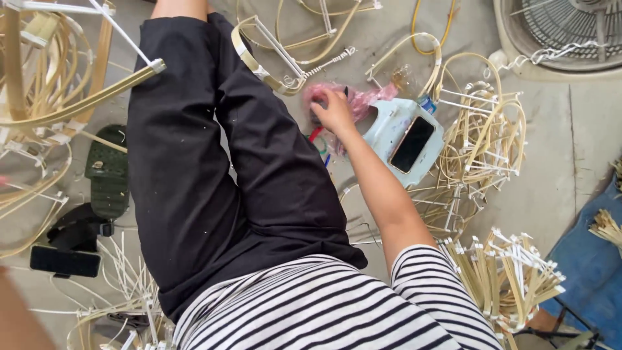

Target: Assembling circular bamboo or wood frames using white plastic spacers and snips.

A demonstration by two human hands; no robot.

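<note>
Reaching right hand [335,111] on pink plastic bag [363,98] beside pale stool [387,129].

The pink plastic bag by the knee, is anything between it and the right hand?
No. The right hand already rests on the pink plastic bag, with nothing visible between them. The left hand is not clearly in view.

R hand [334,111] in pink bag [363,98], nr phone [412,144].

Black trousers [214,168], a black-and-white striped shirt [337,304] — pale yellow cane strips [483,139] with white ties. A pink plastic bag [363,97], a light blue stool [389,129] bearing a black phone [412,144] — a dark green sandal [109,170].
</note>
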